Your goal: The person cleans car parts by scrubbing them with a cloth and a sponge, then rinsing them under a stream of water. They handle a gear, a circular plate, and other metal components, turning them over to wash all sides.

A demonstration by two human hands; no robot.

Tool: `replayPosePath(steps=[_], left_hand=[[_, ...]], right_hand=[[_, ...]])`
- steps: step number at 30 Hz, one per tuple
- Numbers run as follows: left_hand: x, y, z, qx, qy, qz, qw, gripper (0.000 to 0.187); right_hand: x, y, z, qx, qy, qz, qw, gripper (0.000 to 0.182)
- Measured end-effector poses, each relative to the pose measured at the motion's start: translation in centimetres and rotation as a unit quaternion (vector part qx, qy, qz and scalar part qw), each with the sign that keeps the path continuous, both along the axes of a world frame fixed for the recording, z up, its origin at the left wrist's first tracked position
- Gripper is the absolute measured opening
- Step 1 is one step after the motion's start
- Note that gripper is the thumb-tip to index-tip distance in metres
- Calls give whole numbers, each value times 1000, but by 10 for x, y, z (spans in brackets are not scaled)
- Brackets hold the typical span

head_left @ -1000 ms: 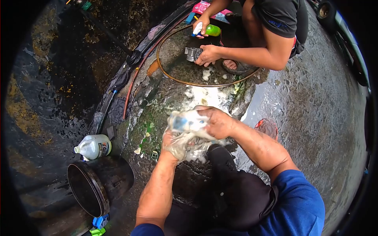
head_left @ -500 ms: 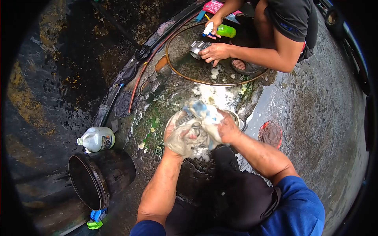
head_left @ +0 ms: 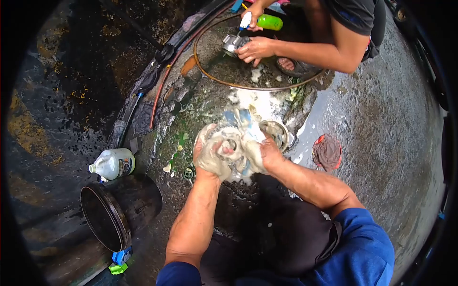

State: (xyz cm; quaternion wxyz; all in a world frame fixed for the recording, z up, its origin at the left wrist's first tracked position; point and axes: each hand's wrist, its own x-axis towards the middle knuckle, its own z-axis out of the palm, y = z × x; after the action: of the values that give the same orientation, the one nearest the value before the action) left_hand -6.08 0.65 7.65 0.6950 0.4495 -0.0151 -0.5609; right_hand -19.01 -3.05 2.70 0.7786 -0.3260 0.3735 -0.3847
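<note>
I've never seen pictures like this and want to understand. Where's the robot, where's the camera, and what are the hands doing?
There's no robot here: these are a person's bare hands. The camera sits on their head, so you look down as they do. The left hand holds a foamy round part. The right hand grips a blue and white wad, perhaps a cloth. On the wet ground lies a metal ring, just beyond the right hand. To the left are a jug and a dark bucket. Across from them, another person holds a green spray bottle and a metal part.
</note>
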Motion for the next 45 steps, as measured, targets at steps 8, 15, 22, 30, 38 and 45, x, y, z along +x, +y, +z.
replayPosePath(steps=[8, 15, 22, 30, 38, 45], left_hand=[[13, 8, -5, 17, -69, -219, 973, 40], [4, 9, -12, -44, 39, -53, 997, 39], [7, 5, 9, 34, 23, -159, 986, 37], [8, 7, 4, -34, 42, -92, 994, 47], [13, 10, -13, -34, 45, -73, 996, 32], [15, 8, 3, -11, 10, -237, 971, 39]], right_hand=[[-22, -68, 30, -522, 235, 315, 757, 48], [-7, -11, 1, -42, 3, 97, 994, 49], [-21, -65, 29, -408, 142, 264, 862, 52], [-24, -72, -12, -189, 28, 321, 928, 56], [0, -11, -4, -22, -36, 43, 998, 53], [-18, -80, 46, -314, 125, 386, 859, 46]])
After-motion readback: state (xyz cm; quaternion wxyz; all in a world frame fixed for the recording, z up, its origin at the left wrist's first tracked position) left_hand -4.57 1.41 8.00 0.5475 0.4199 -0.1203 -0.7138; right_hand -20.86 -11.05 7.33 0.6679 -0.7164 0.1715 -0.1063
